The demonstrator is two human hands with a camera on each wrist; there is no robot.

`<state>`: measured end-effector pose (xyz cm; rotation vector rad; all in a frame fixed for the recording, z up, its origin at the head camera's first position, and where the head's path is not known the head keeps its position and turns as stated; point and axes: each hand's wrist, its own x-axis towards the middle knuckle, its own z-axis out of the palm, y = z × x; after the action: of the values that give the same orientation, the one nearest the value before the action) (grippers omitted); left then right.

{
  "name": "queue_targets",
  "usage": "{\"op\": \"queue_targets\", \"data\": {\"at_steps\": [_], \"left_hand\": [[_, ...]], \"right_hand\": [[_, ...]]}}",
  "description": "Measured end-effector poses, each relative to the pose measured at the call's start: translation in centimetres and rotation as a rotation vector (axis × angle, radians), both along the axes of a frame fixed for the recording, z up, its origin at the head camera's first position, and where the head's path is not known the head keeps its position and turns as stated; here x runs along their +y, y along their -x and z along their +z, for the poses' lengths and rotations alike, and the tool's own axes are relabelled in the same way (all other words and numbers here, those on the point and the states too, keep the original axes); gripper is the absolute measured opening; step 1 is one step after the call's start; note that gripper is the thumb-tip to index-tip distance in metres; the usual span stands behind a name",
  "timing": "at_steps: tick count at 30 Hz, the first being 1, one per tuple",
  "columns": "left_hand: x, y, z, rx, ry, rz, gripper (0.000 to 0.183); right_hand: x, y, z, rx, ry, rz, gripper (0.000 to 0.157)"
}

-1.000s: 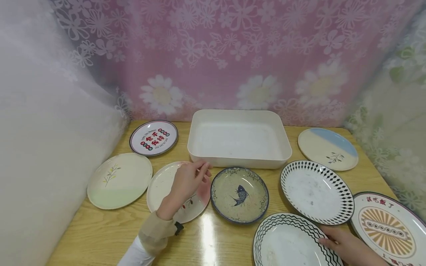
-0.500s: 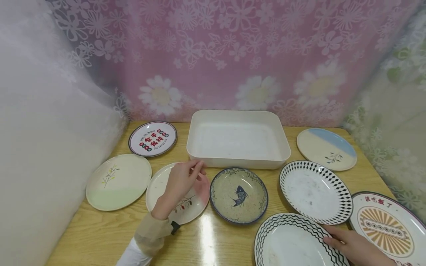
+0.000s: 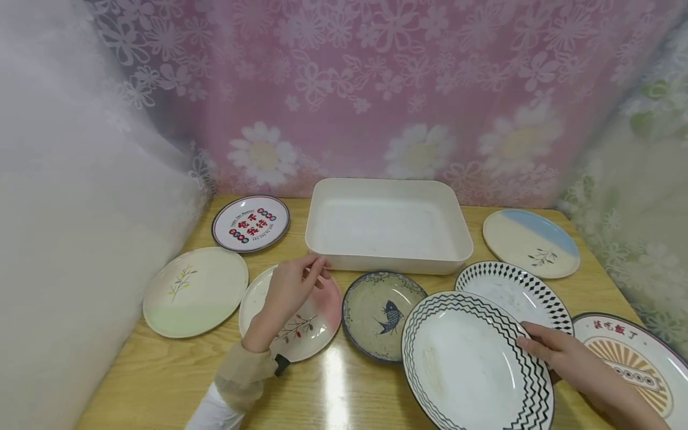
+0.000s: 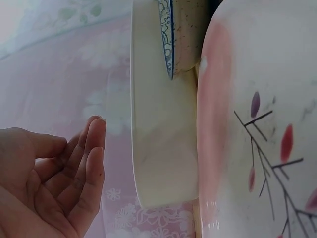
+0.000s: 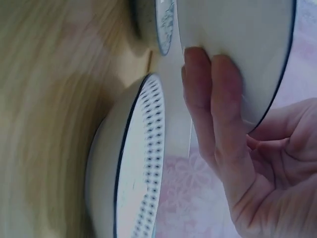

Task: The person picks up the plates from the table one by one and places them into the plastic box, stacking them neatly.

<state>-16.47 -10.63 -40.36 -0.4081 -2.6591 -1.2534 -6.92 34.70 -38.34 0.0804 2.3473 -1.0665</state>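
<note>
My right hand [image 3: 564, 355] grips the right rim of a white plate with black zigzag lines [image 3: 467, 364], thumb on top and fingers beneath. The right wrist view shows the fingers against the plate's underside [image 5: 237, 29], raised off the table. In the head view it overlaps a white plate with black diamonds [image 3: 510, 286] and the edge of a fish plate [image 3: 376, 316]. My left hand [image 3: 290, 286] hovers over a pink-edged plate with a twig pattern [image 3: 301, 334]. Its fingers hang loosely curled with nothing in them, as the left wrist view of the hand [image 4: 64, 178] shows.
A white rectangular bin [image 3: 387, 263] stands at the back middle. Left lie a green-edged plate [image 3: 196, 292] and a plate with red lettering [image 3: 249, 239]. On the right are a blue-and-cream plate [image 3: 529, 242] and a large plate with an orange sunburst [image 3: 623, 358].
My right hand has lifted the zigzag plate up from the front of the table, and it now covers part of the diamond and fish plates. The left hand stays nearly where it was.
</note>
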Motion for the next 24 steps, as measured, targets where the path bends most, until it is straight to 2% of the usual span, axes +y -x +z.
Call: {"op": "queue_targets", "data": {"at_steps": [5, 10, 17, 20, 24], "left_hand": [[-0.5, -0.1, 0.2, -0.022, -0.049, 0.006, 0.026], [-0.2, -0.3, 0.1, -0.069, -0.095, -0.030, 0.028], [1.7, -0.5, 0.7, -0.167, -0.161, -0.153, 0.032], [2.6, -0.6, 1.2, -0.251, -0.217, -0.221, 0.036], [3.5, -0.7, 2.0, -0.384, -0.321, -0.349, 0.043]], "right_hand": [[-1.3, 1.3, 0.2, 0.068, 0.114, -0.006, 0.069], [-2.0, 2.1, 0.9, 0.127, 0.136, 0.023, 0.065], [-3.3, 3.5, 2.0, 0.192, 0.192, 0.065, 0.058], [-4.2, 4.1, 2.3, 0.222, 0.199, 0.063, 0.056], [-5.1, 4.8, 2.5, 0.255, 0.217, 0.069, 0.053]]}}
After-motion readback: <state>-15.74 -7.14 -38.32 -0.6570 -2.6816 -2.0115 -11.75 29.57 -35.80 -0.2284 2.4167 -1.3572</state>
